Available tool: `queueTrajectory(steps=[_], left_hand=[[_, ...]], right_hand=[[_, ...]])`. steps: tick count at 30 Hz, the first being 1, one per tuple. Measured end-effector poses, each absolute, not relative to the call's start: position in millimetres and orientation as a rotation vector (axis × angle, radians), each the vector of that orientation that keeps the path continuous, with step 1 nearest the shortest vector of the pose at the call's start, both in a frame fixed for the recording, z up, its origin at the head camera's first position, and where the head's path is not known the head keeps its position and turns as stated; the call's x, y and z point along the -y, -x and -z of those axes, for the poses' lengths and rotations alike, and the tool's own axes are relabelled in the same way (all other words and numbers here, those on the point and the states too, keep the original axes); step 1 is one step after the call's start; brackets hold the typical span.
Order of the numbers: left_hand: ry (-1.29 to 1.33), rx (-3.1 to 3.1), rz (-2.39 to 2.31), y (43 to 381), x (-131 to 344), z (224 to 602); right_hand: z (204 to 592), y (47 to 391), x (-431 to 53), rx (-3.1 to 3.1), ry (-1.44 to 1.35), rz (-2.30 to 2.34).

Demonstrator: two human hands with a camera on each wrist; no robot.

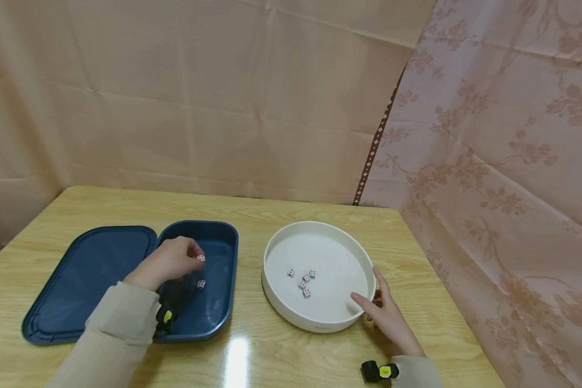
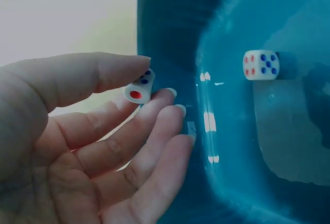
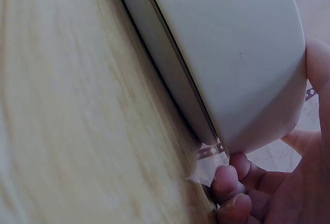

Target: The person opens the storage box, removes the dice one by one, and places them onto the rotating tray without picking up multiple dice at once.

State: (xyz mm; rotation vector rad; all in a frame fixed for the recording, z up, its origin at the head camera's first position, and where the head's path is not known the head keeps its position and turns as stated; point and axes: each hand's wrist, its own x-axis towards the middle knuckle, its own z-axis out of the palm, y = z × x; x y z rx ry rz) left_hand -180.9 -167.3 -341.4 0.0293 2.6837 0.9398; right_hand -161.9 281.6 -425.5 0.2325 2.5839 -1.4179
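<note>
My left hand is over a dark blue rectangular box. Between its thumb and fingers it pinches a white die with red and blue pips. Another die lies on the floor of the box, apart from the fingers. To the right stands a round white tub with several dice grouped left of its middle. The right hand grips the tub's right side, thumb over the rim and fingers curled against the outer wall near the base.
A dark blue lid lies flat against the box's left side. Everything stands on a light wood table. A beige cloth hangs behind it, and a flowered pink cloth hangs along the right.
</note>
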Motion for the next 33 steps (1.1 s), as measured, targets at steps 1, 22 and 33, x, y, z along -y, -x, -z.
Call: queueTrajectory(steps=[1, 22, 33], left_hand=[[-0.038, -2.691, -0.941, 180.8, 166.8, 340.9], [-0.205, -2.777, -1.036, 168.8, 136.7, 330.0], [-0.190, -2.761, -1.114, 166.8, 117.4, 323.6]], right_hand=[[425.5, 161.8, -281.6, -2.585, -0.233, 1.418], [422.5, 161.0, -280.3, -2.590, -0.230, 1.441], [424.1, 161.4, -281.6, -2.586, -0.228, 1.446]])
